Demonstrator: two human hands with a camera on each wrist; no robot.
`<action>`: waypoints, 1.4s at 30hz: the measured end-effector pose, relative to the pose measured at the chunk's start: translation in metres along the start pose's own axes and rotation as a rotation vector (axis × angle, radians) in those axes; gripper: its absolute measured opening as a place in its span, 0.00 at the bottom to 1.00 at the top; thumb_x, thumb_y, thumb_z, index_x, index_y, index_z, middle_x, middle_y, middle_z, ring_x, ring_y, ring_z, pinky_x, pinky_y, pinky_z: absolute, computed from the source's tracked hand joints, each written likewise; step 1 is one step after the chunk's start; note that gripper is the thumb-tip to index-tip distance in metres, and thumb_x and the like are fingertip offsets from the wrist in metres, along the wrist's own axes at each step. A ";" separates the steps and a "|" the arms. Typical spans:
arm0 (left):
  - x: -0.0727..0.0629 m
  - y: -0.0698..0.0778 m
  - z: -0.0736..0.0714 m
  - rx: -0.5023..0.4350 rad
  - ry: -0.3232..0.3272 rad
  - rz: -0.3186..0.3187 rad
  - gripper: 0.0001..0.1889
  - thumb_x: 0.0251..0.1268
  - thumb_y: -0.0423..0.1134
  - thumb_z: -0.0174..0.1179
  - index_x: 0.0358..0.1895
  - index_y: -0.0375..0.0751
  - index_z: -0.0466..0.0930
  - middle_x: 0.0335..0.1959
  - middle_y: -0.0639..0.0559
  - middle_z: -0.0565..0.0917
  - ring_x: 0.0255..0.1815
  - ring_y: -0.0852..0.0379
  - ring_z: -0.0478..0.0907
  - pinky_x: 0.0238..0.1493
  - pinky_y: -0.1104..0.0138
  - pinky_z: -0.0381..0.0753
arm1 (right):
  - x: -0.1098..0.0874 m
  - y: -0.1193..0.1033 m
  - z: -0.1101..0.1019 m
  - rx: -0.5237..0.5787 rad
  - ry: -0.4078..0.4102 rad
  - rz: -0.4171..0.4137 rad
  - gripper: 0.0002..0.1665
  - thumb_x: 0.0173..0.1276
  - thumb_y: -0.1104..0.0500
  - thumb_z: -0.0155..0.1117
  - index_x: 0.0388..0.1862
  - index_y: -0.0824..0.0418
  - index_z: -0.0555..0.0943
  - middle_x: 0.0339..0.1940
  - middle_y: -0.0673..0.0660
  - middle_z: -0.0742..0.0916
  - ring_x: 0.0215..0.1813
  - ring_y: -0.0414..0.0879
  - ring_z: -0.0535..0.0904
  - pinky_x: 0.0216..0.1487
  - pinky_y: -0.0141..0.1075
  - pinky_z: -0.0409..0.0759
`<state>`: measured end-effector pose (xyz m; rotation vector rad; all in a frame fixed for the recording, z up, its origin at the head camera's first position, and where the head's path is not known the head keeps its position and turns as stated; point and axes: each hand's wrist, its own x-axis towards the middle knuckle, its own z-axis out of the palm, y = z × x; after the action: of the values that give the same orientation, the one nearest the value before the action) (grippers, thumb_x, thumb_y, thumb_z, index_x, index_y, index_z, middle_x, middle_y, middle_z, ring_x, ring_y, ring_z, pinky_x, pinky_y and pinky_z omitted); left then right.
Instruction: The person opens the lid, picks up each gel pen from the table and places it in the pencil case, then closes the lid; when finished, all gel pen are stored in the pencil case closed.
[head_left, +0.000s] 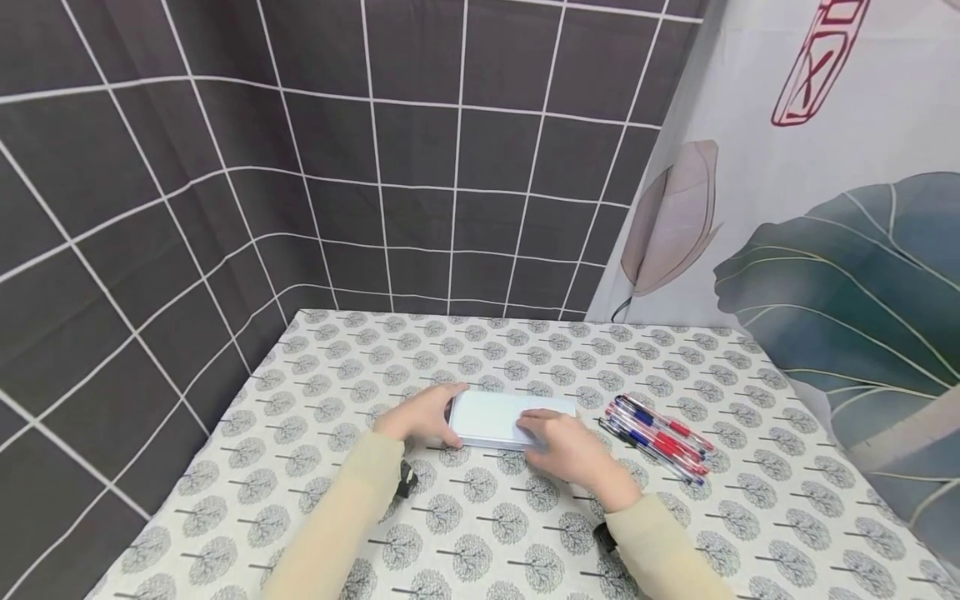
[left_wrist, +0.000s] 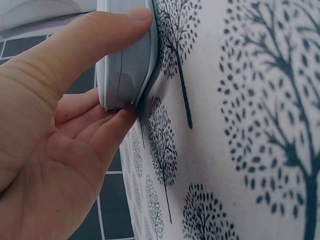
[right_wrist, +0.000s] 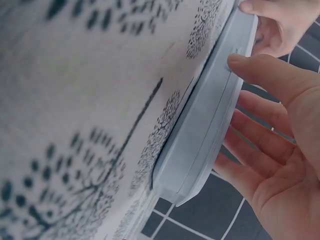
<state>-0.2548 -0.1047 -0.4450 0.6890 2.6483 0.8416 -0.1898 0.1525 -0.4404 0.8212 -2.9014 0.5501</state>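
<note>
Head view: here's the pale case [head_left: 487, 408], lying flat on the tree-print cloth [head_left: 476, 533], and both my hands are on it! My left hand [head_left: 423, 414] grips its left end, thumb and fingers parted just enough to fit round it. My right hand [head_left: 566, 446] covers the right part of the lid, fingers on top, thumb at the near edge. Right of the case, well clear of its lid, lies a bundle of red, blue and black pens [head_left: 660, 437]. Beyond the case hangs a dark grid cloth [head_left: 412, 142]; off to its right, a leaf-print hanging [head_left: 840, 283].

Left wrist view: my thumb lies across the case's side wall, hiding part of it, with fingers wrapped at the end.

Right wrist view: thumb on the case's front wall by the seam, fingers spread apart behind the lid, edge between them! My left thumb shows at the case's far end.
</note>
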 end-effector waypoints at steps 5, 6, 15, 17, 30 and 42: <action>0.001 0.001 0.000 -0.003 0.003 -0.009 0.54 0.36 0.36 0.79 0.74 0.37 0.60 0.69 0.40 0.71 0.68 0.43 0.69 0.73 0.50 0.65 | 0.005 -0.003 0.002 -0.120 0.043 -0.109 0.25 0.53 0.59 0.75 0.51 0.63 0.83 0.53 0.59 0.86 0.53 0.53 0.84 0.58 0.43 0.83; 0.002 0.001 -0.001 -0.005 0.001 -0.010 0.54 0.36 0.36 0.79 0.74 0.37 0.60 0.69 0.40 0.71 0.68 0.43 0.69 0.73 0.50 0.65 | 0.007 -0.004 0.002 -0.144 0.051 -0.131 0.24 0.53 0.60 0.75 0.50 0.63 0.84 0.51 0.58 0.87 0.51 0.52 0.84 0.56 0.42 0.84; 0.002 0.003 -0.002 -0.002 -0.016 -0.031 0.54 0.37 0.36 0.79 0.74 0.37 0.60 0.70 0.40 0.70 0.67 0.44 0.70 0.72 0.52 0.66 | 0.013 -0.012 0.006 -0.304 0.111 -0.179 0.17 0.50 0.60 0.76 0.40 0.61 0.84 0.41 0.55 0.87 0.43 0.49 0.84 0.44 0.39 0.86; 0.001 0.004 -0.003 -0.010 -0.018 -0.035 0.54 0.37 0.36 0.79 0.74 0.37 0.60 0.70 0.39 0.70 0.66 0.44 0.71 0.72 0.51 0.67 | 0.014 -0.012 0.007 -0.323 0.114 -0.177 0.16 0.49 0.60 0.76 0.38 0.60 0.84 0.39 0.54 0.87 0.41 0.48 0.84 0.41 0.39 0.86; 0.000 0.010 -0.002 0.003 -0.006 -0.030 0.53 0.36 0.34 0.79 0.73 0.36 0.61 0.67 0.40 0.74 0.62 0.45 0.74 0.69 0.52 0.71 | 0.019 -0.010 0.013 -0.421 0.152 -0.204 0.15 0.40 0.60 0.73 0.30 0.56 0.82 0.28 0.47 0.81 0.26 0.40 0.73 0.23 0.29 0.76; 0.003 0.011 0.000 0.012 0.007 -0.047 0.53 0.34 0.34 0.79 0.72 0.36 0.63 0.64 0.41 0.76 0.58 0.47 0.76 0.66 0.53 0.74 | 0.021 -0.007 0.014 -0.494 0.168 -0.239 0.21 0.41 0.56 0.73 0.38 0.58 0.83 0.39 0.52 0.87 0.32 0.44 0.80 0.27 0.33 0.81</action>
<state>-0.2532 -0.0957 -0.4391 0.6252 2.6672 0.8172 -0.2042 0.1317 -0.4474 0.9617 -2.5591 -0.1140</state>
